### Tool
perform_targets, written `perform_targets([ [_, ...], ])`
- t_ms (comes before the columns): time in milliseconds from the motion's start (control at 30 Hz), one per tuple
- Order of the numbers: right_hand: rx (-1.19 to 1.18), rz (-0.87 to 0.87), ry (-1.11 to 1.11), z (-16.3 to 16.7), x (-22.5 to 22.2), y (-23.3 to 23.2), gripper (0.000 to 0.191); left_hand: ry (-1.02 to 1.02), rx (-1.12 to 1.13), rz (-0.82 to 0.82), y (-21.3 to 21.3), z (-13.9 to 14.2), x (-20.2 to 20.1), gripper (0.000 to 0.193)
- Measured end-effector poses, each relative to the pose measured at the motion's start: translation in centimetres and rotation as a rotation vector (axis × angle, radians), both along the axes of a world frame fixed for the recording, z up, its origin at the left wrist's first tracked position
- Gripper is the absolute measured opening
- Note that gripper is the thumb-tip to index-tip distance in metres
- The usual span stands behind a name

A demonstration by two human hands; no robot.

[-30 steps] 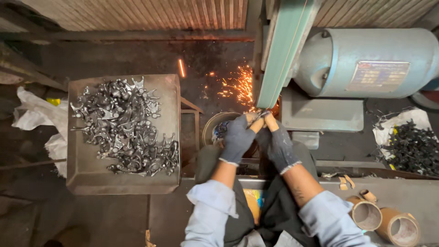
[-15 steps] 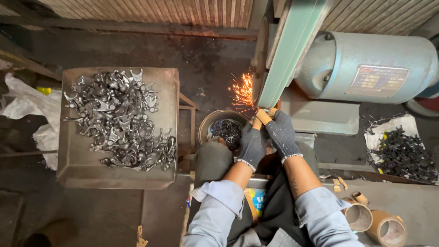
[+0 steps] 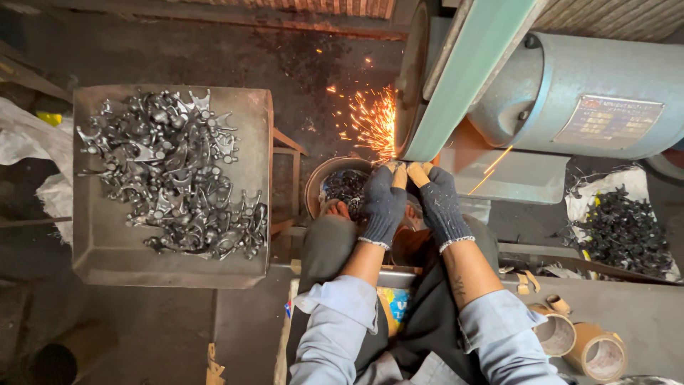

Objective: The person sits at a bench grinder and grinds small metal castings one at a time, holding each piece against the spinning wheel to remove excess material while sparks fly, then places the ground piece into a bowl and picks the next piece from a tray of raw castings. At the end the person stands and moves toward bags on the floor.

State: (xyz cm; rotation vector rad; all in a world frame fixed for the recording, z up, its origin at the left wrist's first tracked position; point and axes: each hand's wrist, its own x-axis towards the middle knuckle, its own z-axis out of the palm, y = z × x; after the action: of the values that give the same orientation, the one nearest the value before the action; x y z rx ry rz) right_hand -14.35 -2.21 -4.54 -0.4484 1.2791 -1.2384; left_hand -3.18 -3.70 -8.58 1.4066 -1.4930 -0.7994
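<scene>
Both gloved hands, left hand and right hand, clamp 1 small metal part against the grinding belt, steadying it as sparks fly.

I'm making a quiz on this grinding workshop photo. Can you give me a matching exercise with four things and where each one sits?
Things:
1. metal tray of shiny parts
2. round bowl
3. dark parts on white sheet
4. tape rolls

Places:
A. far right
B. bottom right
C. left
D. under the sparks, beside the left hand

Pairs: 1-C, 2-D, 3-A, 4-B
</scene>
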Motion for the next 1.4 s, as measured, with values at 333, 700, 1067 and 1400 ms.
perform_targets([
  [333,-0.028,0.002,0.03,-0.4,-1.0,0.8,0.027,-0.076,0.103,0.021,0.6,-0.9,-1.6,0.029],
  [700,0.069,-0.089,0.019,1.5,-1.3,1.3,0.029,-0.144,0.141,-0.118,0.3,1.0,-2.3,0.026],
  [1067,-0.007,-0.013,0.073,5.7,-1.2,4.5,0.032,-0.245,0.14,-0.598,0.6,8.8,2.5,0.035],
  [1400,-0.157,0.284,0.263,12.8,-2.5,8.5,0.061,0.004,0.077,-0.704,2.9,9.4,4.0,0.059],
])
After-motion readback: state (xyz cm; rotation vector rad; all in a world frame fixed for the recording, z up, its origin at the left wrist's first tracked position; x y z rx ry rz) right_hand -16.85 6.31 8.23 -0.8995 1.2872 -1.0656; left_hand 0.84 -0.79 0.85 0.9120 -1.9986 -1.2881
